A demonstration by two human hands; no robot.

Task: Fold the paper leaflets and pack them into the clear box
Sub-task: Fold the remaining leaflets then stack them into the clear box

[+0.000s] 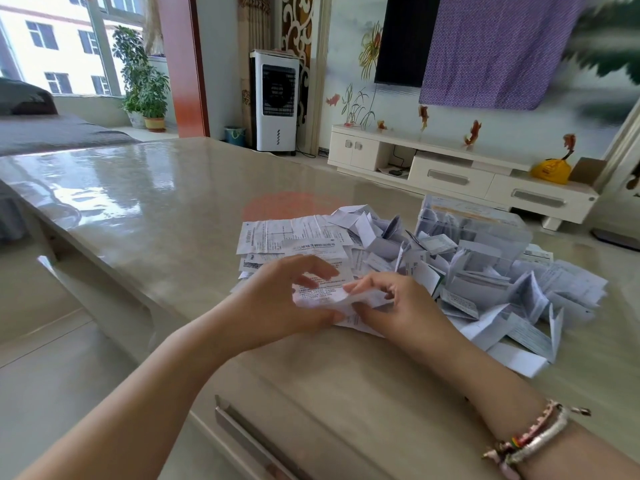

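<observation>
— What are the hands doing?

— Both are holding one leaflet [320, 295] just above the table [145, 188]. The left hand [277, 296] is curling round its left end, thumb underneath and fingers arching over the top. The right hand [391, 303] is pinching the right end between thumb and fingertips, the paper bending between them.

— And the other papers?

— A stack of flat leaflets [291, 237] is lying at twelve o'clock from the hands, touching the held sheet's far edge. A heap of folded leaflets [485, 289] is spreading from one to four o'clock, right beside the right hand.

— The clear box?

— The clear box [474, 223] is standing at two o'clock behind the heap, already holding some folded pieces; folded papers are crowding against its near side.

— Anything else?

— Bracelets [530, 441] are sitting on the right wrist. Across the room, an air cooler [275, 102] is standing at eleven o'clock and a white TV cabinet [460, 174] at one.
</observation>
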